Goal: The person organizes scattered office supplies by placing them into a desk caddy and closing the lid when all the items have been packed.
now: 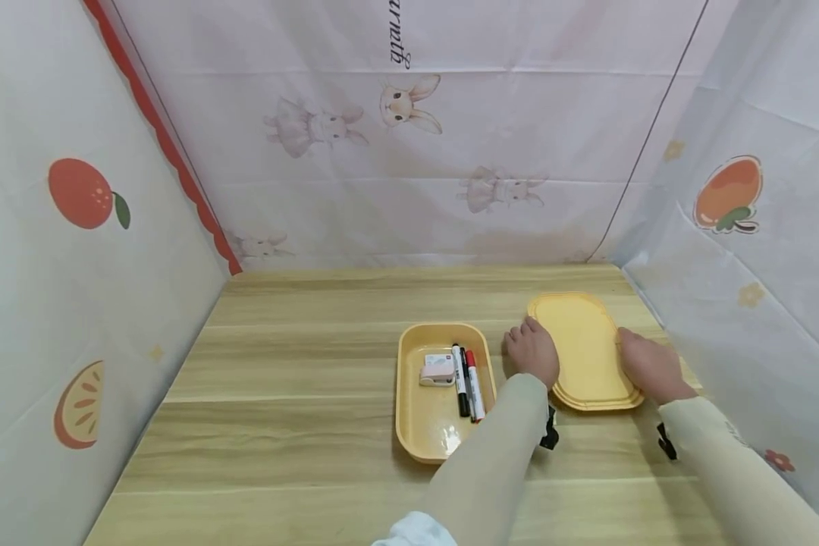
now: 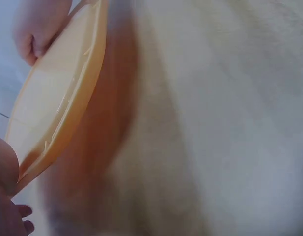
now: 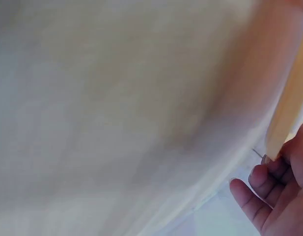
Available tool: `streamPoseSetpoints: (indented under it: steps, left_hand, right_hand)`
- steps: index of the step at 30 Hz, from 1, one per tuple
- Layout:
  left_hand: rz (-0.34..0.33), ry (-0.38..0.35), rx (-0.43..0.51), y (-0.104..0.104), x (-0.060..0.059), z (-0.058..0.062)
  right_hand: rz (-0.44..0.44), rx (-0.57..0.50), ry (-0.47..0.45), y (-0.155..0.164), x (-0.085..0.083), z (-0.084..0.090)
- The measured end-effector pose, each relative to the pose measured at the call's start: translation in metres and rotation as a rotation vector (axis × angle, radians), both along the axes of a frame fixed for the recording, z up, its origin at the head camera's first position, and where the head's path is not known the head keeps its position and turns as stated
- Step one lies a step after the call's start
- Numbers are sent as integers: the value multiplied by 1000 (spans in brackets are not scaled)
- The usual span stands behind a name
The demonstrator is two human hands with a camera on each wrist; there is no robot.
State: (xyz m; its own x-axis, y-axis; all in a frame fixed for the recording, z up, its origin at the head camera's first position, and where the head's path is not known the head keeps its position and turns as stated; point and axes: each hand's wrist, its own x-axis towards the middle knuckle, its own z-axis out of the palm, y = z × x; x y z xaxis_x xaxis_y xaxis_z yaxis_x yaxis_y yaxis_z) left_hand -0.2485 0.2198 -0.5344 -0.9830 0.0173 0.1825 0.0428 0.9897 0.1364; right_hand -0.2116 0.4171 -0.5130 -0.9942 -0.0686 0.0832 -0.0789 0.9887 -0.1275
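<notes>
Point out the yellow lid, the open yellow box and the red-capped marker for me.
yellow lid (image 1: 583, 345), head view, bare top face.
yellow box (image 1: 409, 394), head view, left wall.
red-capped marker (image 1: 470, 359), head view, red cap.

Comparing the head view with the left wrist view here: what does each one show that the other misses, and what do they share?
Only the head view shows the open yellow tray holding two markers and a small pink-and-white item, the wooden table and the printed cloth walls. Only the left wrist view shows the lid's edge from close up, tilted against a blurred background. Both show the yellow lid gripped at opposite sides by the left hand and the right hand.
</notes>
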Motion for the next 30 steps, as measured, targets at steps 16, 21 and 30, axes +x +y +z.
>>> streamPoseSetpoints:
  steps: [16, 21, 30]
  left_hand:
    - [-171, 83, 1, -73, -25, 63]
    - [-206, 153, -14, -110, -18, 78]
    - [-251, 168, 2, -184, 3, 88]
  right_hand:
    - [5, -121, 45, -54, -2, 50]
    - [34, -142, 89, -82, 2, 63]
    - [97, -170, 205, -142, 15, 76]
